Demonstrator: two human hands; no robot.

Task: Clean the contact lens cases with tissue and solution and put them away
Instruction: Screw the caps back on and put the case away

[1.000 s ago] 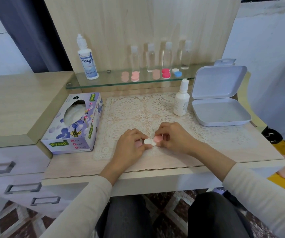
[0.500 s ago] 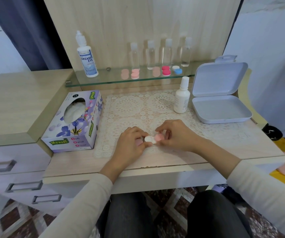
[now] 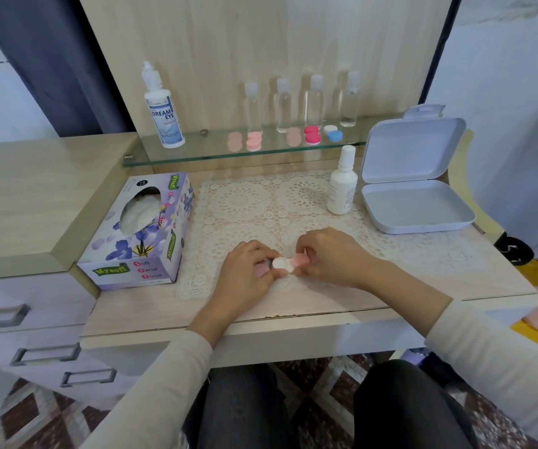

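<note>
A contact lens case (image 3: 288,263) with one white cap and one pink cap lies low over the lace mat (image 3: 261,202), held from both ends. My left hand (image 3: 246,273) pinches the white side and my right hand (image 3: 332,254) grips the pink cap. Something pink shows under my left fingers. More lens cases stand on the glass shelf (image 3: 196,152): a pink one (image 3: 254,140), a red one (image 3: 312,135), a white and blue one (image 3: 333,132). A tissue box (image 3: 144,231) sits at the left. A small white solution bottle (image 3: 342,183) stands at the mat's back right.
An open grey storage box (image 3: 416,205) sits at the right with its lid raised. A large Dream Eye bottle (image 3: 163,108) and several clear small bottles (image 3: 314,102) stand on the shelf. Drawers (image 3: 18,319) are at the lower left.
Both hands stay on the lens case at the same spot; my right fingers have shifted slightly on the pink cap. The view has tilted a little.
</note>
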